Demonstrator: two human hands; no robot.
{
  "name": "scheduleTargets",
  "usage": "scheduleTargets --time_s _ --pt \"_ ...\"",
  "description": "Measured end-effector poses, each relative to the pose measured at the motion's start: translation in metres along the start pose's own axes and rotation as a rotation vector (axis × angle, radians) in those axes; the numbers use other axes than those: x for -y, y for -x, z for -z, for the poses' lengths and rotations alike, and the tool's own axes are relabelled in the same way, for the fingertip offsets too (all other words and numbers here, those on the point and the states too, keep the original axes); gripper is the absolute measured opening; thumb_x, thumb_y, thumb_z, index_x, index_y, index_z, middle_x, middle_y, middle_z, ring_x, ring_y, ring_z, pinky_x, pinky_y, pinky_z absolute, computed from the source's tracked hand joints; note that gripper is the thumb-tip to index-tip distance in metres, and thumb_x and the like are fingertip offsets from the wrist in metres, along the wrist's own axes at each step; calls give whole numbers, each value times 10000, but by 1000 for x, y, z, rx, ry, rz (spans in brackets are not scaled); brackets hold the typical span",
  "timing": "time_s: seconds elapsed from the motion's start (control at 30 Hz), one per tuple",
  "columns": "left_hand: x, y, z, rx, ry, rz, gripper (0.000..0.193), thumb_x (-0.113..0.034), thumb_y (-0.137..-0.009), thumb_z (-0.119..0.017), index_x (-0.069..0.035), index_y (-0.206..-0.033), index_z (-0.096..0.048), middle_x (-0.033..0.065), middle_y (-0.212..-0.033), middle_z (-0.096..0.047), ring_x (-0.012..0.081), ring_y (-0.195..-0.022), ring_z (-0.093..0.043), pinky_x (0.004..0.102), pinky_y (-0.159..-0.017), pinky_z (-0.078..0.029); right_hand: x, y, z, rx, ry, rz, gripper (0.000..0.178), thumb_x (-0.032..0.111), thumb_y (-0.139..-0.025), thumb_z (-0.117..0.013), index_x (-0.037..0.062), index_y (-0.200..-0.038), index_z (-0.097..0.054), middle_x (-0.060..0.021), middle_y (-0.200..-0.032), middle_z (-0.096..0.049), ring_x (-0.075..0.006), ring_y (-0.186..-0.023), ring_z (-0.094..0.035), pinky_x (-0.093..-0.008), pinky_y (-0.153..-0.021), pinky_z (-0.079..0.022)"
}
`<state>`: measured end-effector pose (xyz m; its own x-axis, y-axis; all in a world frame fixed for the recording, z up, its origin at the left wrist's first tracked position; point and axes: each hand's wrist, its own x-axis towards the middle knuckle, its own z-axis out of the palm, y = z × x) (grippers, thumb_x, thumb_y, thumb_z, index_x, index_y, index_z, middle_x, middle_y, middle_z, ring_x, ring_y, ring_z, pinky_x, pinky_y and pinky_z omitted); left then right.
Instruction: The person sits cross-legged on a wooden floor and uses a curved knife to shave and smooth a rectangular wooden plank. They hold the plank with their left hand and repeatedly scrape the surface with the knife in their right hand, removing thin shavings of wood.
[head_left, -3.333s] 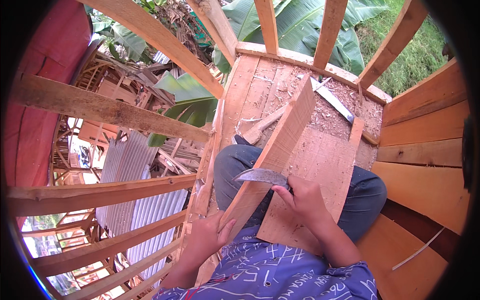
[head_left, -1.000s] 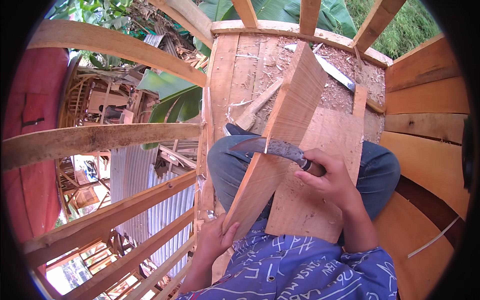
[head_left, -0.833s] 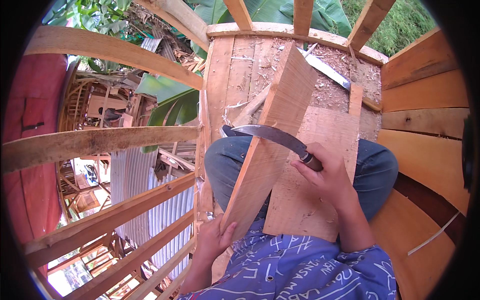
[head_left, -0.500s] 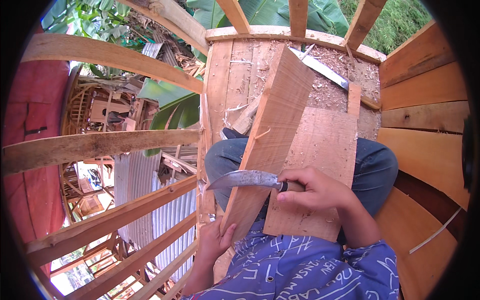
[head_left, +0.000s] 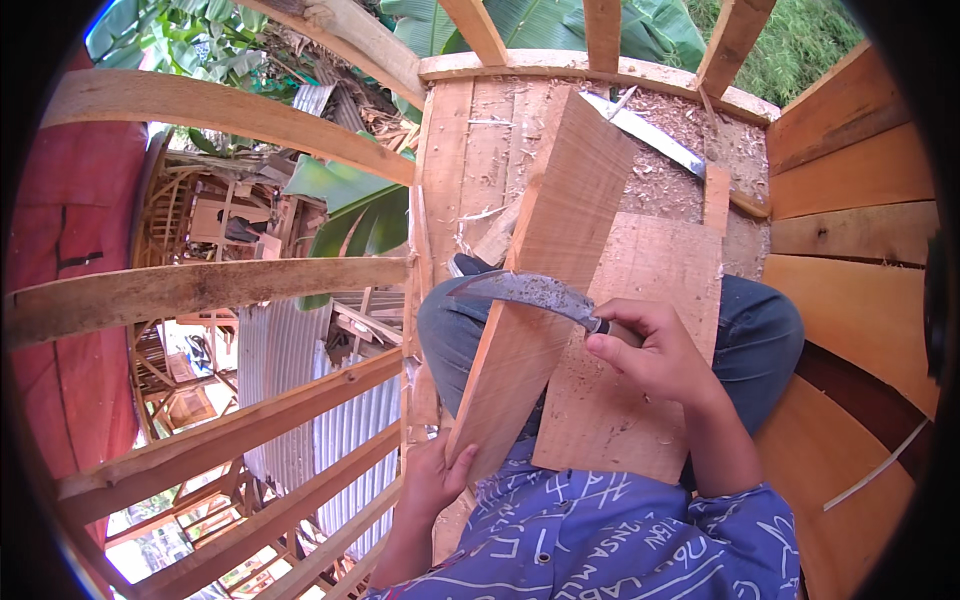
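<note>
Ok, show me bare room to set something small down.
Best is the flat board, beyond the right hand, between the tilted plank and right knee: only specks show there. The far floorboards between plank and left railing look mostly bare. Crowded: beyond the board, with shavings and a long blade.

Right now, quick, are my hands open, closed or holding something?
Left hand: closed, holding the near end of the tilted board.
Right hand: closed, holding the curved knife.
</note>
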<state>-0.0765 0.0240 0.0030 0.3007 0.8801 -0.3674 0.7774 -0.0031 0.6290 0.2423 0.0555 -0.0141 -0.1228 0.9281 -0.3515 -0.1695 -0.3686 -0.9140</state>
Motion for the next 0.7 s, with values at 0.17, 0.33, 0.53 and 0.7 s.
scheduleTargets --time_s 0.17,0.33,0.53,0.7 --pt "-3 -2 0 -11 18 -16 216 -178 -840 -666 9 -943 -636 194 -684 -639 346 -645 -670 372 -575 -503 0 3 -8 94 78 2 230 148 -874 -668 -38 -1009 -658 -46 -810 -655 -71 -758 -537 -258 -676 -444" --pt "-2 0 -1 -28 7 -36 225 -190 -841 -664 10 -939 -635 196 -683 -634 350 -640 -664 374 -576 -501 -9 0 -6 -104 30 59 215 134 -862 -682 -44 -981 -660 -56 -788 -654 -61 -742 -535 -264 -653 -444" --pt "3 -1 -2 -11 8 -35 218 -196 -842 -662 5 -919 -630 202 -677 -619 363 -638 -653 384 -568 -491 -20 7 -23 -278 229 224 240 109 -810 -737 -41 -978 -654 -124 -740 -639 -126 -610 -571 -266 -560 -442" --pt "4 -1 -1 -2 22 -34 210 -195 -841 -662 -2 -917 -629 205 -675 -614 368 -633 -649 381 -563 -488 -36 4 -29 -399 428 498 294 100 -773 -771 -38 -998 -641 -138 -693 -609 -214 -550 -589 -305 -504 -447"
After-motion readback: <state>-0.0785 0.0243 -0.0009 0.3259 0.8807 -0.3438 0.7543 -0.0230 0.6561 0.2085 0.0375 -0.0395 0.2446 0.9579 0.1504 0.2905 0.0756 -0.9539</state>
